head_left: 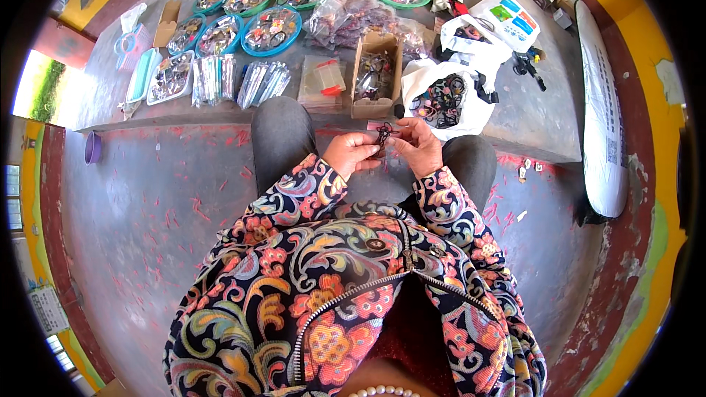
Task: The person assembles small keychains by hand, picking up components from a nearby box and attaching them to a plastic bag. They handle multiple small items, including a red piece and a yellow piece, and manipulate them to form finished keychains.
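Between my knees, my left hand (353, 154) and my right hand (418, 148) meet over a small dark looped cord (384, 134). The left thumb and fingers pinch its lower part, while the right fingertips grip its other side. Its finer details are too small to make out. Just beyond my right hand, a white plastic bag (477, 113) stands open, full of dark cords with coloured bits. Straight ahead of the hands is an open cardboard box (366, 109) holding small packaged pieces.
On the raised grey ledge (294, 119) lie bundles of clear packets (263, 83), a white tray (152, 95) and blue and green baskets (272, 31) of small items. A heap of plastic bags (349, 20) sits farther back. A long white package (603, 114) leans at right; a purple bucket (93, 148) stands left.
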The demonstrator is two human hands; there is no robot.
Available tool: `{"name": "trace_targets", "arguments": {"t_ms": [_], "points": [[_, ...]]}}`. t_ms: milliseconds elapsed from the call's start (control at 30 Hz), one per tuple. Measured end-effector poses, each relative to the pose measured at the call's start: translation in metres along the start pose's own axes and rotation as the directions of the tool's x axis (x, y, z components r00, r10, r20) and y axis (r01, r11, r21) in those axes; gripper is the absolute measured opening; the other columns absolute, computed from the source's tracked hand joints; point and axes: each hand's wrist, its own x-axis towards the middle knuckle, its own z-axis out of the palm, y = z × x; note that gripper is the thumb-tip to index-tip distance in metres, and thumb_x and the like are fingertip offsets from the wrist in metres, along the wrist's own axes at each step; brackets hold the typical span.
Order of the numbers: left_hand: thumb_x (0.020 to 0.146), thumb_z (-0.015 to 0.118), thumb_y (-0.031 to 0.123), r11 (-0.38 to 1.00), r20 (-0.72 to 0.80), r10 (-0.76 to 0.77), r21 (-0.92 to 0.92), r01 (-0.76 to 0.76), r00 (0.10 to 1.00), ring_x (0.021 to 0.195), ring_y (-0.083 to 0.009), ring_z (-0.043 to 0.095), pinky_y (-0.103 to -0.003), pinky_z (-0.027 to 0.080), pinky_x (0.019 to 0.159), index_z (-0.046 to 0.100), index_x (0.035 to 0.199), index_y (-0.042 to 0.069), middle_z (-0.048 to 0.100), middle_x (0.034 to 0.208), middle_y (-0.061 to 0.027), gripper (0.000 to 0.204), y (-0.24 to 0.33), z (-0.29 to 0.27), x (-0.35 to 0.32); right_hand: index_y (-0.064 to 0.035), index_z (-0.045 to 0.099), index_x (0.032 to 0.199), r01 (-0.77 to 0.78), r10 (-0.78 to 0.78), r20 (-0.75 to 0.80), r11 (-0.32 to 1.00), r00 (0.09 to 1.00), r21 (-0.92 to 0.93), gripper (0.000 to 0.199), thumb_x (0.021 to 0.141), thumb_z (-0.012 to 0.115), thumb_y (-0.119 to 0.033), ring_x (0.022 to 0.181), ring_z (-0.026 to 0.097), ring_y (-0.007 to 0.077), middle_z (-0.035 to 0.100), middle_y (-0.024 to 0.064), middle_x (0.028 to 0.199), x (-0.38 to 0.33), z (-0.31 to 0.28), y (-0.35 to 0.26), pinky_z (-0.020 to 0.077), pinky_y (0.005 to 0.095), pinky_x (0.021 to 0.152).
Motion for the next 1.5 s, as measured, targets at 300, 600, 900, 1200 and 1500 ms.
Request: {"name": "trace_targets", "arguments": {"t_ms": [300,600,900,1200,1500], "points": [[0.080,0.052,0.000,1.000,-0.036,0.006,-0.005,-0.006,0.999,0.085,-0.0193,0.058,-0.029,0.050,0.073,0.052,0.103,-0.005,0.056,0.097,-0.0096,0.023,-0.002,-0.002,0.000,-0.0061,0.061,0.077,0.224,-0.254,-0.088,0.939,0.963,-0.260,0.011,0.068,0.066,-0.002,0.076,0.052,0.0106,0.057,0.0038,0.087,-0.003,-0.003,0.000,0.0434,0.0219,0.065],[0.080,0.052,-0.001,0.979,0.061,0.117,0.160,-0.125,0.991,0.083,-0.0161,0.059,-0.025,0.048,0.071,0.052,0.107,-0.003,0.057,0.095,-0.0060,0.027,-0.017,-0.009,0.008,-0.0074,0.063,0.079,0.500,-0.545,0.179,0.523,0.819,-0.690,0.014,0.065,0.061,-0.004,0.112,0.038,0.0320,0.046,0.0131,0.116,-0.004,0.003,-0.017,0.0407,0.0366,0.083],[0.081,0.053,0.002,0.961,0.039,0.128,0.243,-0.133,0.991,0.080,-0.0093,0.056,-0.022,0.047,0.068,0.051,0.111,0.001,0.058,0.096,-0.0030,0.030,-0.012,-0.006,0.006,-0.0080,0.065,0.084,0.490,-0.544,0.165,0.531,0.823,-0.691,0.020,0.064,0.061,-0.010,0.117,0.034,0.0342,0.043,0.0143,0.121,-0.006,0.005,-0.026,0.0361,0.0395,0.089],[0.081,0.053,0.002,0.988,0.076,0.124,0.084,-0.131,0.989,0.079,-0.0103,0.056,-0.021,0.046,0.068,0.050,0.112,0.000,0.057,0.094,-0.0046,0.032,-0.013,-0.007,0.005,-0.0090,0.065,0.085,0.468,-0.458,0.211,0.572,0.864,-0.674,0.021,0.065,0.061,-0.015,0.119,0.031,0.0346,0.042,0.0148,0.123,-0.007,0.005,-0.023,0.0313,0.0410,0.094],[0.078,0.052,-0.002,0.981,0.084,0.118,0.141,-0.129,0.989,0.080,-0.0123,0.057,-0.024,0.048,0.068,0.052,0.108,-0.002,0.058,0.091,-0.0048,0.030,-0.009,0.002,-0.001,-0.0104,0.065,0.085,0.434,-0.293,0.322,0.664,0.900,-0.609,0.023,0.063,0.058,-0.010,0.122,0.029,0.0326,0.044,0.0141,0.121,-0.002,0.003,-0.008,0.0268,0.0412,0.097]]}}
